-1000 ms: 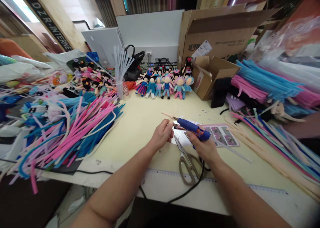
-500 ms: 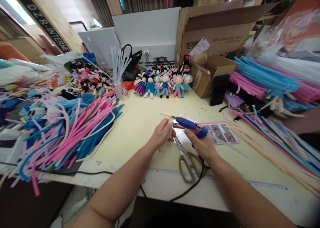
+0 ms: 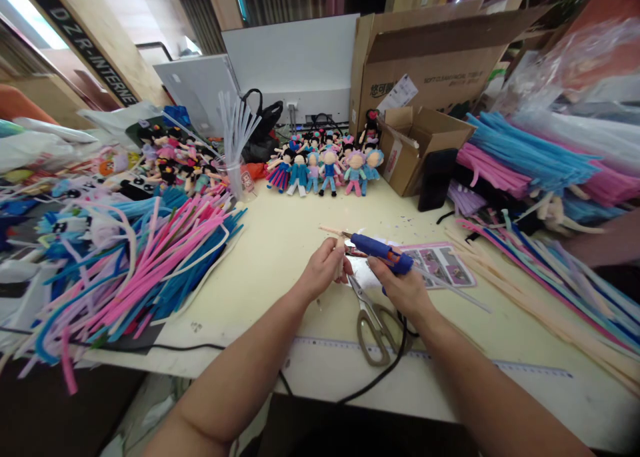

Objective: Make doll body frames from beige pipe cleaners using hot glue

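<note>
My right hand (image 3: 406, 289) is wrapped round a blue hot glue gun (image 3: 375, 249), whose nozzle points left and a clear glue stick (image 3: 453, 289) trails from its back. My left hand (image 3: 324, 267) is closed in a pinch on a short beige pipe cleaner (image 3: 341, 251), partly hidden by the fingers. At the nozzle lies a thin beige strip (image 3: 330, 229); whether it belongs to the same piece I cannot tell. Scissors (image 3: 371, 323) rest below the hands, next to a clear ruler (image 3: 325, 343).
Loose coloured pipe cleaners (image 3: 145, 263) cover the table's left side, and bundles (image 3: 535, 153) are stacked right. Small dolls (image 3: 329, 170) stand at the back, near an open cardboard box (image 3: 427, 140) and a black phone (image 3: 437, 180). A black cord (image 3: 380, 377) crosses the front edge.
The view has shifted very slightly. Both hands, the glue gun and the beige piece keep nearly the same position.
</note>
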A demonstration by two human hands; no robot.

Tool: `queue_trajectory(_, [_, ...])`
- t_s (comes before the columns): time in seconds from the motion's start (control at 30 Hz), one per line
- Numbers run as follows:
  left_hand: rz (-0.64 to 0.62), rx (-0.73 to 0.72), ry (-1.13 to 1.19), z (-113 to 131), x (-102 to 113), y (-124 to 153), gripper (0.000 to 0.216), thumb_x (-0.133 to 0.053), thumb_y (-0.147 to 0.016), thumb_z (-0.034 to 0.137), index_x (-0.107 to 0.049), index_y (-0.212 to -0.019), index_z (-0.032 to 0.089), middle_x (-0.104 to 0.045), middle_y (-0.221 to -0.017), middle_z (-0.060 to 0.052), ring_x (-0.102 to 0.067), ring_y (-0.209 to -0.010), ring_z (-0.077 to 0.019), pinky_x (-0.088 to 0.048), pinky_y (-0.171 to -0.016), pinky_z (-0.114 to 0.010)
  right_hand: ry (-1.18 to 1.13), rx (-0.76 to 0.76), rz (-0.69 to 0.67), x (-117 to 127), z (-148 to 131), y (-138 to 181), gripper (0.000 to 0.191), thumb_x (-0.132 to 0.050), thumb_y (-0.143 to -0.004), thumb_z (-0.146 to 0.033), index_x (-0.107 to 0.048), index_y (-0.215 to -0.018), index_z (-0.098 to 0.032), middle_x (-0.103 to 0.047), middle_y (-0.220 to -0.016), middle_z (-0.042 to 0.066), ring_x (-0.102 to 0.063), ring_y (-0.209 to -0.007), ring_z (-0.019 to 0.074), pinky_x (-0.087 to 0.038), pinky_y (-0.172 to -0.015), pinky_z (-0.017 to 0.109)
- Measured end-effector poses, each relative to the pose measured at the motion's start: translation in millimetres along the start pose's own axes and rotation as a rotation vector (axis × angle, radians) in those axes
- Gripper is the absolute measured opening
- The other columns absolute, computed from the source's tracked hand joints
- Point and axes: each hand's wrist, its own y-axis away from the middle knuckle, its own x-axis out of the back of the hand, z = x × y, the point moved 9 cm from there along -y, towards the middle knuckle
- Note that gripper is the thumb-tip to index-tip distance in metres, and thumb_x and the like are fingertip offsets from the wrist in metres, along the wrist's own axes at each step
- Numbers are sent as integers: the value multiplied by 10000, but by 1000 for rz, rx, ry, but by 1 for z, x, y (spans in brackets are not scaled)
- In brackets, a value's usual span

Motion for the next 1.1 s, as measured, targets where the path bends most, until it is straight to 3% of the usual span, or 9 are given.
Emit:
queue_trajectory(0.23, [5,-13,-1,-1,0,0,254,-438,-844,435,-448,-882,184,-604,-612,9,-529,-459,-101,-399,-456,-219,-28,17,1,0,-3,0,232,-586,-760,-450,-565,-742,-219,-507,-602,-14,-466,-559,142,-400,-489,274])
queue_trajectory(0.43, [69,-75,-101,1,10,-3,269,-463,-838,421,-534,-843,161,-633,-782,-39,-550,-628,-113,-421,-561,-233,-20,-28,12,1,3,1,264,-593,-745,-472,-543,-716,-215,-483,-587,-21,-433,-522,124,-381,-467,266])
queue_trajectory(0.6, [148,-121,-192,4,20,-5,272,-533,-793,398,-623,-843,146,-584,-742,-16,-507,-677,-121,-395,-606,-231,17,-53,29,3,4,1,284,-590,-731,-477,-510,-666,-212,-464,-596,-24,-397,-512,110,-380,-482,271])
queue_trajectory(1.1, [150,-71,-107,-3,21,-6,330,-577,-749,419,-653,-858,117,-537,-665,3,-452,-605,-105,-337,-569,-233,32,-34,5,2,4,1,291,-571,-749,-471,-531,-689,-189,-464,-588,-27,-384,-515,101,-373,-485,249])
